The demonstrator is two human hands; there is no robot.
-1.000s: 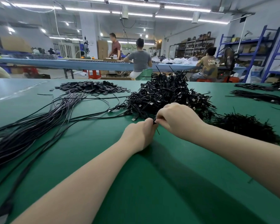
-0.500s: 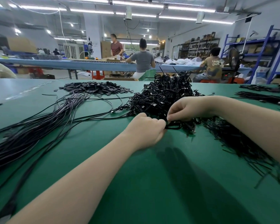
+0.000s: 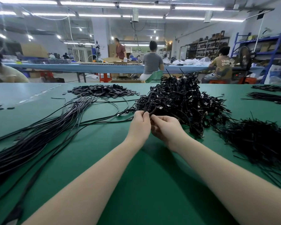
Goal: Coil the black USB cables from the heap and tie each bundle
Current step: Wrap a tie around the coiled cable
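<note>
Both hands' fingers (image 3: 146, 114) pinch cable (image 3: 150, 109) over green table (image 3: 136, 184), workshop w/ shelves (image 3: 206, 46)

Your flat green table (image 3: 144, 184): plain, unpatterned. Your heap of glossy black coiled USB cables (image 3: 182, 101), long loose dark purplish-black cable strands (image 3: 39, 137), pile of thin black ties (image 3: 256, 140).

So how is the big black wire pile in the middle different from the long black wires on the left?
The tall heap of coiled black cable bundles is piled high, while the loose long black cables lie low, spread along the green table. The heap's cables are looped into small bunches; the left ones run out nearly straight. The heap sits just past both hands; the long ones trail off towards the near left edge. Both are thin black cables.
</note>
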